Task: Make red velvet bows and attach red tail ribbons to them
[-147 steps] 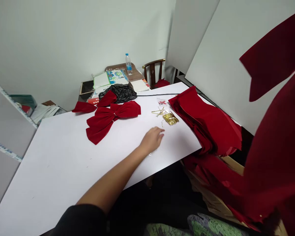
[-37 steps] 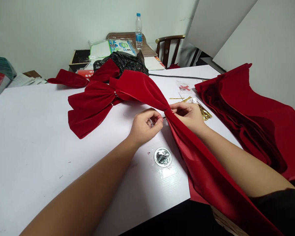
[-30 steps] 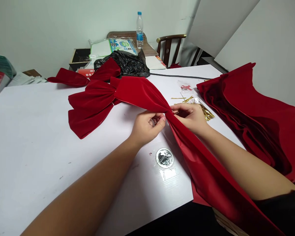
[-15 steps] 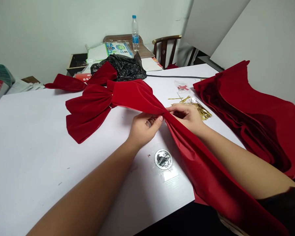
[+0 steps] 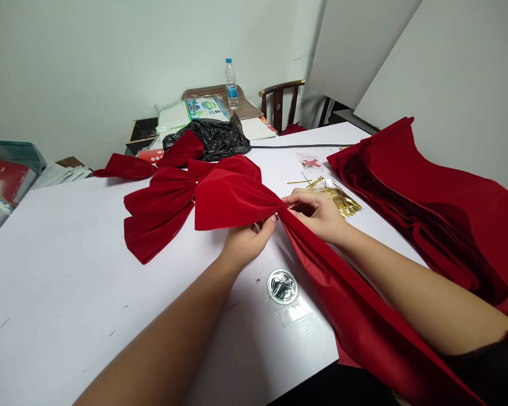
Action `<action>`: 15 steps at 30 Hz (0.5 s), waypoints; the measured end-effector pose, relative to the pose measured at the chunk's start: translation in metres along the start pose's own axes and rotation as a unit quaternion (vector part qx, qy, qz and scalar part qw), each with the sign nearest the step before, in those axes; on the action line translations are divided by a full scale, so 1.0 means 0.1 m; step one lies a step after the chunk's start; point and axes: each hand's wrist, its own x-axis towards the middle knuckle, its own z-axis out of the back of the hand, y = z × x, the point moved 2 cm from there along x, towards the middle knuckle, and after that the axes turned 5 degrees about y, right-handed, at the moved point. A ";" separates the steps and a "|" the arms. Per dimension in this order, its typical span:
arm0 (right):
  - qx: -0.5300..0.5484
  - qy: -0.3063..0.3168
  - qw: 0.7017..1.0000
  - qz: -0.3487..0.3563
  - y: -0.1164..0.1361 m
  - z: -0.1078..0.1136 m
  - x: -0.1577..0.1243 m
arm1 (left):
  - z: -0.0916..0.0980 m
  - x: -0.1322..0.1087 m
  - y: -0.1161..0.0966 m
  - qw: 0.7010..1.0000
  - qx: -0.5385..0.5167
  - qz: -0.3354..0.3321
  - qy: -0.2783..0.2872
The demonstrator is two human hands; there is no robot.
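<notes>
A long strip of red velvet fabric [image 5: 322, 259] runs from the lower right up to a gathered pinch point, then fans out to the left. My left hand [image 5: 249, 239] is closed on the gathered spot from below, thumb near the pinch. On the other side my right hand [image 5: 317, 214] is closed at the same gather, its thumb and index finger together; a thin tie seems to show there, too small to be sure. Left of the fan, pleated red fabric [image 5: 161, 208] lies on the white table [image 5: 84, 282], cinched at small shiny points.
Gold twist ties [image 5: 345, 200] lie beyond my right hand, near a small clear bag [image 5: 309, 162]. Folded red fabric [image 5: 457, 180] is piled at right. A round metal grommet [image 5: 282, 286] sits in the tabletop. Behind are a black plastic bag [image 5: 215, 138] and a water bottle [image 5: 231, 84].
The fabric's fanned end has dropped lower and spread toward me, covering part of my left hand. Both hands stay at the gather. The camera view has tilted up slightly.
</notes>
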 end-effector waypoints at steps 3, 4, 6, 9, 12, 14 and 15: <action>0.026 -0.002 1.000 -0.006 -0.01 -0.01 0.01 | 0.00 0.00 -0.02 1.000 0.003 -0.003 0.009; 0.032 -0.003 0.999 -0.005 -0.02 -0.02 0.01 | 0.01 0.00 -0.03 1.000 0.005 -0.004 0.011; 0.033 -0.003 0.999 0.003 -0.02 -0.03 0.01 | 0.01 0.00 -0.05 1.000 0.015 -0.003 0.009; 0.018 -0.002 1.000 0.017 -0.02 -0.04 0.01 | 0.02 -0.01 -0.05 0.999 0.041 -0.004 -0.002; 0.007 -0.004 1.000 0.030 -0.02 -0.04 0.01 | 0.03 -0.02 -0.04 0.998 0.061 -0.017 0.002; 0.003 -0.003 0.999 0.039 -0.02 -0.04 0.01 | 0.04 -0.02 -0.03 0.998 0.063 -0.024 0.005; 0.001 -0.003 0.999 0.042 -0.02 -0.05 0.01 | 0.05 -0.02 -0.03 0.998 0.059 -0.026 0.005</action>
